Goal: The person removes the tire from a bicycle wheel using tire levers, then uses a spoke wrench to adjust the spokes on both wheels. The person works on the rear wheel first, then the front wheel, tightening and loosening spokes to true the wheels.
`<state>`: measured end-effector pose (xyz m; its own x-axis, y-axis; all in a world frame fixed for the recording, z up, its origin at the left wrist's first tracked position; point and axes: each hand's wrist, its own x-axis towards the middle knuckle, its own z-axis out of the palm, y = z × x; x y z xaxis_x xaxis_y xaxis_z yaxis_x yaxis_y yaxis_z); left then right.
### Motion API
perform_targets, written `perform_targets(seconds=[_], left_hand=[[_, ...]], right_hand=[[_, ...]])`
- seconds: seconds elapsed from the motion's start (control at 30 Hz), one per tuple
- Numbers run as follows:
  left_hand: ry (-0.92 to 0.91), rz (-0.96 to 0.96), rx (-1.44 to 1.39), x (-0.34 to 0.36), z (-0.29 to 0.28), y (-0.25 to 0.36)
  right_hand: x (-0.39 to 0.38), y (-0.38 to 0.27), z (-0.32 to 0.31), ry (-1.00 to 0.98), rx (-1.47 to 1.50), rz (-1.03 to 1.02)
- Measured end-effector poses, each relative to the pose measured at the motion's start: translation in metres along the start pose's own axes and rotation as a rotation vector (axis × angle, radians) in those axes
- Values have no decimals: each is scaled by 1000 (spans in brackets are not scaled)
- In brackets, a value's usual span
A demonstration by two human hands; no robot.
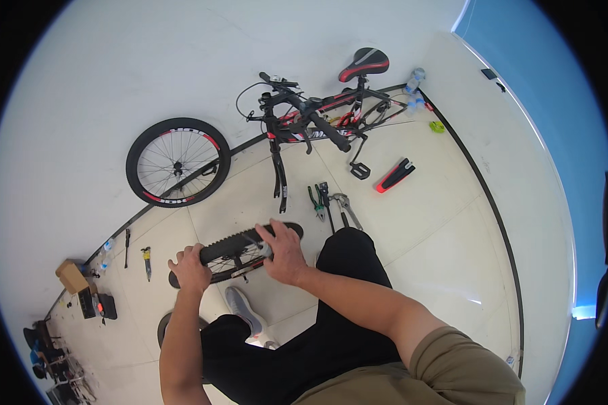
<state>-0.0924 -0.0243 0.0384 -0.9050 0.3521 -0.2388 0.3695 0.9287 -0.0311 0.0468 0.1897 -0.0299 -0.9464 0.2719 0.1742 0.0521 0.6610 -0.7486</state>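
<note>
A bicycle wheel with a black knobbly tyre is held upright, seen nearly edge-on, just in front of my feet. My left hand is closed round the tyre at its left end. Toward the other end, my right hand grips the tyre with bent fingers. A small light-grey thing shows beside the right palm, against the spokes; its kind is unclear. Beyond the wheel, the black, red and white bicycle frame leans by the wall, its fork bare of a wheel.
Another bicycle wheel leans on the wall. Green-handled pliers and an adjustable wrench lie near my knee. A red-black mudguard is to the right. At left lie a yellow tool, a cardboard box and a black case.
</note>
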Motion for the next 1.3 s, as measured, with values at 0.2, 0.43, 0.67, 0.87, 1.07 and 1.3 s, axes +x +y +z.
perform_targets(seconds=[0.2, 0.43, 0.67, 0.87, 1.07, 1.3], left_hand=[[483, 94, 26, -30, 33, -4], [249, -594, -1628, -72, 50, 40], [212, -546, -1514, -43, 35, 51], [465, -699, -973, -50, 58, 26], [558, -538, -1358, -102, 87, 38], [593, -481, -1474, -119, 104, 41]], right_hand=[[-34, -4, 16, -67, 19, -83], [-70, -34, 21, -253, 68, -67], [-79, -36, 29, -326, 216, -101], [-30, -7, 23, -448, 328, 574], [-19, 38, 74, -458, 252, 334], [-21, 14, 87, -497, 176, 400]])
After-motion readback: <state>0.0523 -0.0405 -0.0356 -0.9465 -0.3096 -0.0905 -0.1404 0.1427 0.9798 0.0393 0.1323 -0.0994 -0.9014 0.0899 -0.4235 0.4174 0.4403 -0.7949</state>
